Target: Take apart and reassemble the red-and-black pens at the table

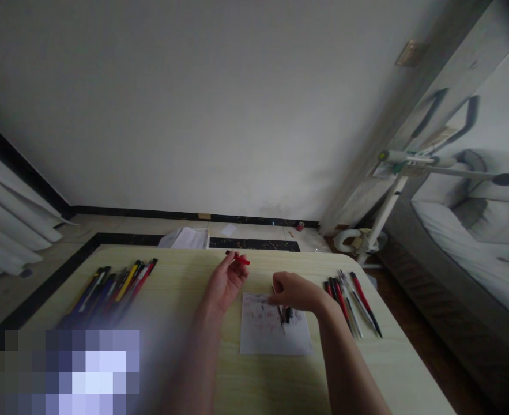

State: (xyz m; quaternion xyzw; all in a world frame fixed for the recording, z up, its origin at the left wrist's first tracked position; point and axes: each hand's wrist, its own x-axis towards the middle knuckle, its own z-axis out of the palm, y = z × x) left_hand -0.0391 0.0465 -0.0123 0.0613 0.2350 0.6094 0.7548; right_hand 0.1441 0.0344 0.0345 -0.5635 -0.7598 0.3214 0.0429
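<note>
My left hand (226,282) is raised over the far middle of the table, palm turned up. Its fingers pinch a short red pen cap (242,261) with a dark end. My right hand (295,291) is closed around a thin pen (281,314) that points down at a white sheet of paper (254,340). Dark and reddish scribbles cover the upper part of this sheet. A short black piece (287,315) shows just under the right hand; whether it lies on the paper or belongs to the pen I cannot tell. The fingers hide the pen's upper part.
Several pens and markers (127,282) lie in a row at the left of the pale wooden table (185,265). Several red, black and silver pens (345,300) lie at the right. Behind stand a white box (189,237), exercise equipment (386,210) and a sofa (444,230).
</note>
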